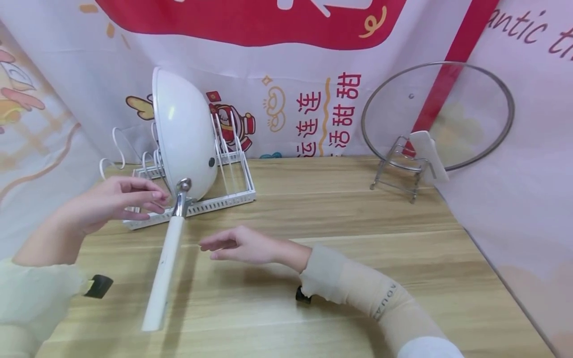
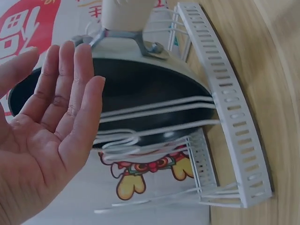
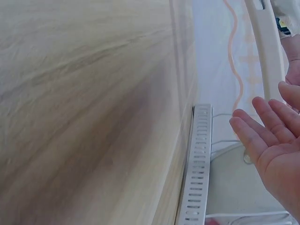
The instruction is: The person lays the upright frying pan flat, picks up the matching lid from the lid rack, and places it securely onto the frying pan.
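A white wok [image 1: 185, 129] stands on its edge in a white wire rack [image 1: 224, 201]. Its long white handle [image 1: 164, 273] points toward me over the table. The dark inside [image 2: 150, 89] shows in the left wrist view, behind the rack's wires. My left hand [image 1: 121, 201] is beside the root of the handle on the left, fingers loosely extended and nothing in them. To the right of the handle, apart from it, my right hand [image 1: 250, 245] hovers over the table with relaxed fingers, also holding nothing. The right wrist view shows its palm [image 3: 281, 154] near the rack.
At the back right, a large glass lid [image 1: 438, 117] leans in a small metal stand [image 1: 398, 169], with a white piece [image 1: 429, 154] at its front. The wooden table [image 1: 335, 214] meets a printed cloth [image 1: 286, 74] behind and at both sides.
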Tool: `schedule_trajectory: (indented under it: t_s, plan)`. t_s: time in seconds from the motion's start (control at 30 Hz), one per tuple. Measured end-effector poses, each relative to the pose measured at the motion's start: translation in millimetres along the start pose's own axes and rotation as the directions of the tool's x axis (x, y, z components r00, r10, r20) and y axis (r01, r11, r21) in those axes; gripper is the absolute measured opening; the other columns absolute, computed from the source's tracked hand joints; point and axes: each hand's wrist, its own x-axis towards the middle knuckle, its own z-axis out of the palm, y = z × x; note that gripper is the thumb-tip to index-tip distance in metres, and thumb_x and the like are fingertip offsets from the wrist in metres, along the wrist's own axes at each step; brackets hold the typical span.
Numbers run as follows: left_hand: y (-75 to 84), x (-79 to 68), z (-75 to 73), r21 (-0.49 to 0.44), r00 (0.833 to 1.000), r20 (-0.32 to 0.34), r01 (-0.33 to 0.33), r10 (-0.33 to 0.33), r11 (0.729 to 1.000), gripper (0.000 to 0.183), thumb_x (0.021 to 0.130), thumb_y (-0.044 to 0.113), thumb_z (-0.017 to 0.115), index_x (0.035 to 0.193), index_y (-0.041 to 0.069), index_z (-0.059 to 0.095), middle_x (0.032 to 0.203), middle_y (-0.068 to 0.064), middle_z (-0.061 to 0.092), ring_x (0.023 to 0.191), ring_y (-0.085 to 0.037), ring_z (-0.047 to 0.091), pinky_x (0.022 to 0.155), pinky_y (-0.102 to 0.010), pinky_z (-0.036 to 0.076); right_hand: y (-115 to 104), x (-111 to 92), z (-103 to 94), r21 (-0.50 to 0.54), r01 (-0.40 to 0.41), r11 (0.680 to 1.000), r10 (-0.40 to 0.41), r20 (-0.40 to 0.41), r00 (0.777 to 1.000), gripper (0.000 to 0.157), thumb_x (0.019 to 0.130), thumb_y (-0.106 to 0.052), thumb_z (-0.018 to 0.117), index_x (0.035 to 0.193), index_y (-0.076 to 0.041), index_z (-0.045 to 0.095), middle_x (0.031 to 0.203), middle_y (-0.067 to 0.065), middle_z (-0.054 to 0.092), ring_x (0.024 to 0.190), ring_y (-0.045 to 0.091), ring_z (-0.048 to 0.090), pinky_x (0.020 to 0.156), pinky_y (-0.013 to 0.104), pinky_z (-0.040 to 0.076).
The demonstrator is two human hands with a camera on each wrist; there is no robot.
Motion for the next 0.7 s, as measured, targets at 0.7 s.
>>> schedule_trajectory:
  t_s: [0.7]
  plan:
    - [-57.2, 18.5, 6.6, -0.190, 0.975, 0.163, 0.180, -0.149, 0.965, 0.063, 0.112, 0.024, 0.041, 0.151, -0.019, 0.017, 0.120, -0.002, 0.063, 0.106, -0.014, 0.067, 0.095, -0.040, 0.057, 9.3, 11.6, 27.0, 0.082, -0.115, 0.990, 0.110, 0.058, 0.992, 0.047, 0.099, -0.004, 0.067, 0.142, 0.006, 0.053, 0.138, 0.019, 0.062, 0.115, 0.007, 0.064, 0.095, 0.015, 0.050]
